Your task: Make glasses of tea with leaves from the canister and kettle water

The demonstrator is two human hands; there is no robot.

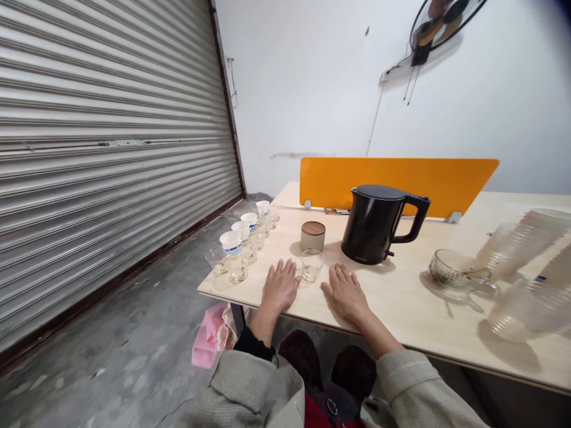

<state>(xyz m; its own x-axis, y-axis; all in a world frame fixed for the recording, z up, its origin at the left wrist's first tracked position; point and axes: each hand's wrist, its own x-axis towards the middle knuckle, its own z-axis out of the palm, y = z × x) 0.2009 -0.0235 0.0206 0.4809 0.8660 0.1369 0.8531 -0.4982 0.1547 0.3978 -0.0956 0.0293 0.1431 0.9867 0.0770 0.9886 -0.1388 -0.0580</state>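
- Roller shutter (102, 137) fills my frame's left; pale desk (392, 309) runs below centre.
- Left hand (281, 286) lies open, flat, just beside a glass cup (311, 266).
- Right hand (345, 292) lies open, flat, right of that cup, near the black kettle (372, 229).

Corrugated steel roller shutter (102, 148) left, white wall (312, 77) ahead, stained concrete floor (111, 315), orange desk divider (392, 184)

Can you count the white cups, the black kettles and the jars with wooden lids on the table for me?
White paper cups: 4
Black kettle: 1
Jar with a wooden lid: 1
Total: 6
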